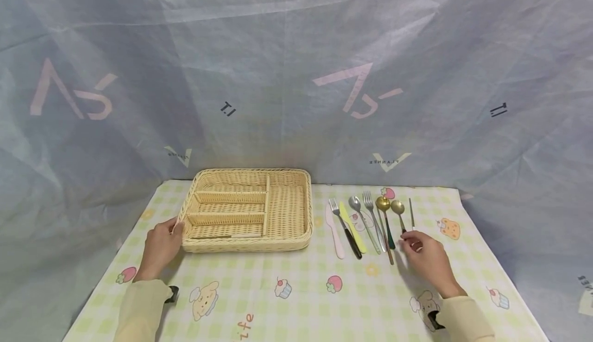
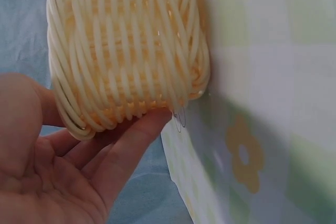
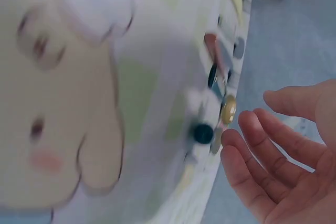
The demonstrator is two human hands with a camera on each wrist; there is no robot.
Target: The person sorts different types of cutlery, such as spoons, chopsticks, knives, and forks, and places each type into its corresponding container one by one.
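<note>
My left hand (image 1: pixel 162 244) grips the left end of a woven cutlery basket (image 1: pixel 308 203), its fingers against the outer wall in the left wrist view. In the basket's front compartment lies a slim utensil with a pale handle (image 1: pixel 246 236). On the right, my right hand (image 1: pixel 428 259) hovers by the dark handle of a gold spoon (image 1: pixel 397 207). Seen from the right wrist, its fingers (image 3: pixel 252 129) are loosely bent, with a gap to the thumb and nothing pinched. A thin metal utensil (image 1: pixel 411 213) stands out beyond that hand; its lower end is partly hidden.
Left of the right hand lie a pink knife (image 1: pixel 335 234), a black-handled fork (image 1: pixel 350 236), a yellow knife (image 1: pixel 353 228), a silver spoon (image 1: pixel 354 203), a silver fork (image 1: pixel 368 201) and another gold spoon (image 1: pixel 383 204). A grey-blue curtain (image 1: pixel 287 100) hangs behind the checked tablecloth (image 1: pixel 259 290).
</note>
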